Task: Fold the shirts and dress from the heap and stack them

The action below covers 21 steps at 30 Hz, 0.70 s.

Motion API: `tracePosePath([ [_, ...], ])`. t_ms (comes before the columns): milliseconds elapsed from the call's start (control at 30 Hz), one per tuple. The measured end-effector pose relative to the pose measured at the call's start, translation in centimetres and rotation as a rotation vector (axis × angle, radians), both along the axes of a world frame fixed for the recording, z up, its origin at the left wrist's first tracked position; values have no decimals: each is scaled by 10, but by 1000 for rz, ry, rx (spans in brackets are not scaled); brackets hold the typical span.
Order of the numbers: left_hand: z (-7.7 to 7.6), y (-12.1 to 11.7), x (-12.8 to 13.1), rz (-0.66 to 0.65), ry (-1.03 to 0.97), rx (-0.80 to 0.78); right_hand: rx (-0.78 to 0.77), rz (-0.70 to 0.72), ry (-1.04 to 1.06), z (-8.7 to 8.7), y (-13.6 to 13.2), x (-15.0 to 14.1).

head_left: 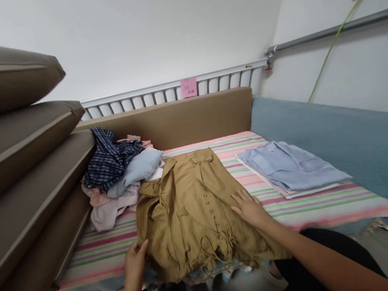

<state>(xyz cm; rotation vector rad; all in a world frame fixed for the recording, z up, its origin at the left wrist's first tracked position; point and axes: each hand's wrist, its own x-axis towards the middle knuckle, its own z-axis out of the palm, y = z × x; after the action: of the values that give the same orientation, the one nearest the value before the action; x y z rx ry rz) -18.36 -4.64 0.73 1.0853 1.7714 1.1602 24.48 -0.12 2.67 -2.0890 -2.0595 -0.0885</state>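
A mustard-brown garment [190, 202] lies spread on the striped cover, with a row of small buttons down its middle and a drawstring looping near its front edge. One folded-over part with a gathered end, perhaps a sleeve, lies along its left side. At the lower left edge of the cloth, my left hand [136, 261] pinches the fabric between thumb and fingers. My right hand [251, 210] rests flat on the garment's right side, fingers spread. The garment's near edge hangs slightly over the front of the seat.
On the right lies a folded light-blue shirt [291, 164] on other folded cloth. A heap of clothes, with a dark plaid shirt [108, 156] on top, sits at the left beside stacked brown cushions [30, 170]. A brown backrest [191, 120] and radiator [132, 101] stand behind.
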Motion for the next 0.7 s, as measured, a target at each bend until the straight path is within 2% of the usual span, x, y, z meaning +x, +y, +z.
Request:
tracePosePath([
  [100,17,-4,14,30,-111,65,100,93,89,26,-13,-33],
  [200,39,-5,36,21,-215,134,45,303,293,42,-35,-78],
  [300,61,-3,58,-21,-301,181,-36,484,387,41,-60,-118],
  [400,78,0,76,-76,-354,194,-102,651,319,28,-79,-143],
  [500,84,5,92,-122,-364,198,-203,748,254,15,-86,-152],
  [567,84,9,104,-155,-356,191,-239,758,292,12,-86,-151],
  [633,82,12,120,-186,-340,189,-228,718,402,14,-83,-143],
  [700,77,14,139,-211,-324,199,-203,618,578,16,-77,-131],
])
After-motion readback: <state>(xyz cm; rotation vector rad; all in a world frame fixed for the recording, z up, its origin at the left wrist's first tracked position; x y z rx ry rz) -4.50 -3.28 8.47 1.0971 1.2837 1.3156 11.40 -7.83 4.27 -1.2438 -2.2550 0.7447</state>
